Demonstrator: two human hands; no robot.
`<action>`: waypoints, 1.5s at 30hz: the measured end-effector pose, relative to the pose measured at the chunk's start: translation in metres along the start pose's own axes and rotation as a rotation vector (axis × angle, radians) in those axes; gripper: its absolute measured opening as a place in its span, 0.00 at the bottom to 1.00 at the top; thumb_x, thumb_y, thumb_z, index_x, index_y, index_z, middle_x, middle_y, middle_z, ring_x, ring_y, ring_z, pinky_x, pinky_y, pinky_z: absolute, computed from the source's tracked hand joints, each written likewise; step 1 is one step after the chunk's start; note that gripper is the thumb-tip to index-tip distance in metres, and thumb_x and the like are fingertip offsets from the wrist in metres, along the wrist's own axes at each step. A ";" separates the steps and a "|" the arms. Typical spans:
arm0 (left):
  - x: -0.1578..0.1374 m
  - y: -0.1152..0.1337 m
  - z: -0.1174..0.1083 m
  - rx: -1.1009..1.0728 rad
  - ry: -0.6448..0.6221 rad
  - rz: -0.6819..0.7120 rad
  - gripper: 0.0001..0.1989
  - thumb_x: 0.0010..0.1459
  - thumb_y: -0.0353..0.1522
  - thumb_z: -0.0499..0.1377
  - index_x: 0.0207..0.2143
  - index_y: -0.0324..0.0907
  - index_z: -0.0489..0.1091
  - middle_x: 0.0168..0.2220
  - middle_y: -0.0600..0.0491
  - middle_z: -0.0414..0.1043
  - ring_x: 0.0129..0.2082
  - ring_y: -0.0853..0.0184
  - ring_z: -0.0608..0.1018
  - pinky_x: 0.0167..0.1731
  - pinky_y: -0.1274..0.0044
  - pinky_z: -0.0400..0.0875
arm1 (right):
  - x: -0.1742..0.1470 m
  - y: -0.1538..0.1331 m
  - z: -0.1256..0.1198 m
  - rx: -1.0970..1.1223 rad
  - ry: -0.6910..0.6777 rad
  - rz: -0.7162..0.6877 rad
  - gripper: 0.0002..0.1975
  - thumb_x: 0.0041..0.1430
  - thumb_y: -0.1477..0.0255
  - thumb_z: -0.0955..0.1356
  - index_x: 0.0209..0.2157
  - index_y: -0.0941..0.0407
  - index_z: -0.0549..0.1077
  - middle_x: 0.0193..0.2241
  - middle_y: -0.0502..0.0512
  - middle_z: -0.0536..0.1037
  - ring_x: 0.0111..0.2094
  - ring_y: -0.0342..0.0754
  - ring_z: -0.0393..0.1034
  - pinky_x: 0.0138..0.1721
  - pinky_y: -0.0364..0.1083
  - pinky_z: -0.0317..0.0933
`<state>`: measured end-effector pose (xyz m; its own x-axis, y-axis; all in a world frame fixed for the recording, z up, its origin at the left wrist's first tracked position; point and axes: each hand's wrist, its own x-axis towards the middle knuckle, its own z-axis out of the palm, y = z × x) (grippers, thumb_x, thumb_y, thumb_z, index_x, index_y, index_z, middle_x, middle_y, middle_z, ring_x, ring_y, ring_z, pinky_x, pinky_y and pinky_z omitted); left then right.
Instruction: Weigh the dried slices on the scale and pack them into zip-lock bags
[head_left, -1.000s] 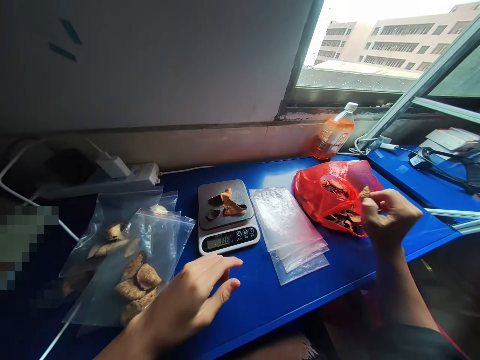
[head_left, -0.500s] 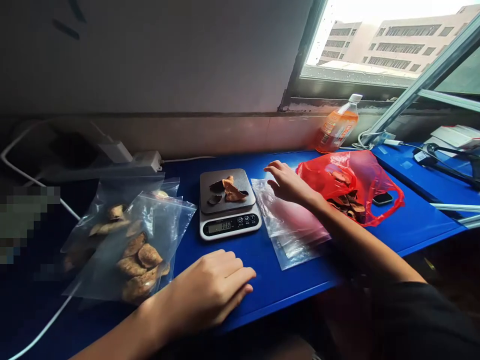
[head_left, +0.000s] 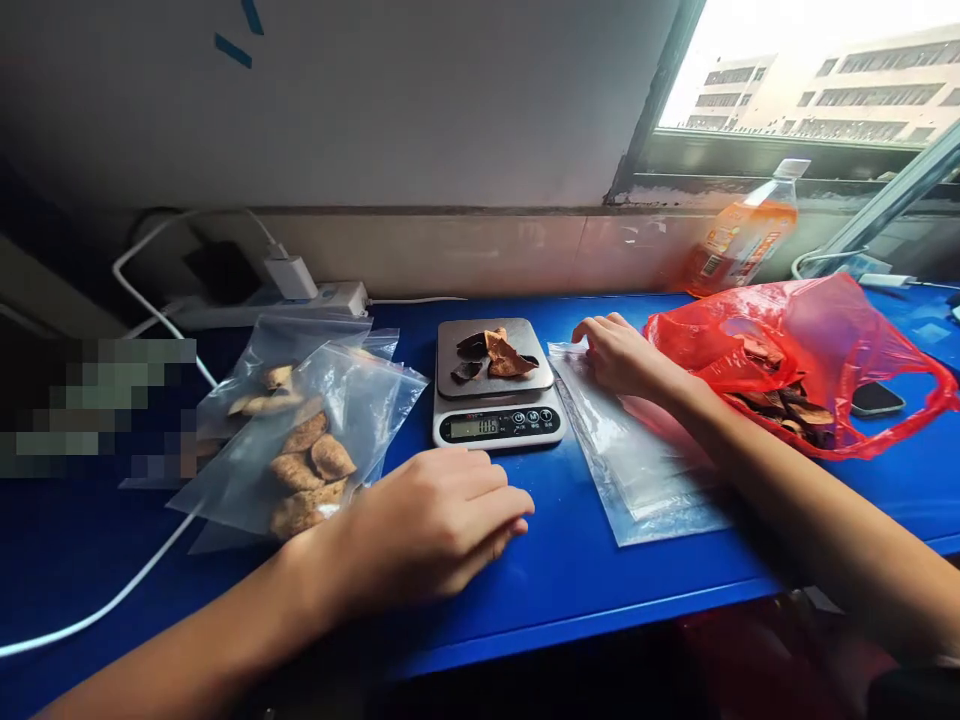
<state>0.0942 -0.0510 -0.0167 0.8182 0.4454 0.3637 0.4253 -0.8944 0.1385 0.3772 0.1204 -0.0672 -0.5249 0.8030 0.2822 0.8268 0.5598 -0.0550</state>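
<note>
My right hand (head_left: 619, 355) is closed at the top edge of a stack of clear zip bags (head_left: 652, 490), its fingertips pinching that edge. Loosely curled, fingers together, my left hand (head_left: 450, 515) rests near the table's front with nothing visible in it. Between and beyond the hands stands a kitchen scale (head_left: 499, 425), its display reading about 106. Dried brown peel pieces (head_left: 510, 357) lie on its metal plate. A red plastic bag (head_left: 697, 330) right of my right hand lies open, showing more dried peel pieces (head_left: 799, 408).
Filled zip bags (head_left: 322, 460) of dried pieces lie on the left of the blue table (head_left: 570, 590). Behind them are a power strip (head_left: 337, 298) and white cable (head_left: 150, 575). An orange drink bottle (head_left: 757, 235) leans by the window; a phone (head_left: 877, 400) lies beside the red bag.
My right hand has come down onto the zip bags' top edge, its fingers curling from spread to closed. My left hand stays at the table's front. The whole view has shifted.
</note>
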 end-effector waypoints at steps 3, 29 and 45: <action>0.002 -0.002 -0.005 0.018 0.068 -0.008 0.11 0.65 0.27 0.51 0.39 0.37 0.74 0.30 0.51 0.75 0.30 0.69 0.75 0.32 0.77 0.70 | -0.001 0.008 -0.005 0.021 -0.105 -0.022 0.16 0.51 0.80 0.62 0.43 0.58 0.72 0.32 0.59 0.75 0.38 0.52 0.65 0.40 0.48 0.58; 0.036 -0.050 -0.066 -0.101 0.768 -0.399 0.08 0.62 0.36 0.57 0.36 0.43 0.75 0.23 0.57 0.72 0.24 0.72 0.74 0.26 0.78 0.69 | -0.028 -0.124 -0.052 1.276 0.496 0.128 0.02 0.50 0.72 0.64 0.28 0.53 0.64 0.25 0.47 0.69 0.28 0.42 0.66 0.33 0.46 0.62; 0.011 -0.008 0.010 0.389 0.268 -0.272 0.08 0.62 0.28 0.53 0.42 0.38 0.69 0.29 0.52 0.76 0.27 0.67 0.79 0.28 0.78 0.71 | -0.051 -0.163 -0.020 1.364 0.371 0.093 0.08 0.55 0.70 0.68 0.34 0.52 0.64 0.31 0.48 0.70 0.32 0.43 0.70 0.34 0.45 0.67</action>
<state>0.1037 -0.0388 -0.0228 0.5526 0.5872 0.5915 0.7615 -0.6441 -0.0720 0.2728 -0.0157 -0.0534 -0.2210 0.8672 0.4462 -0.0980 0.4355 -0.8948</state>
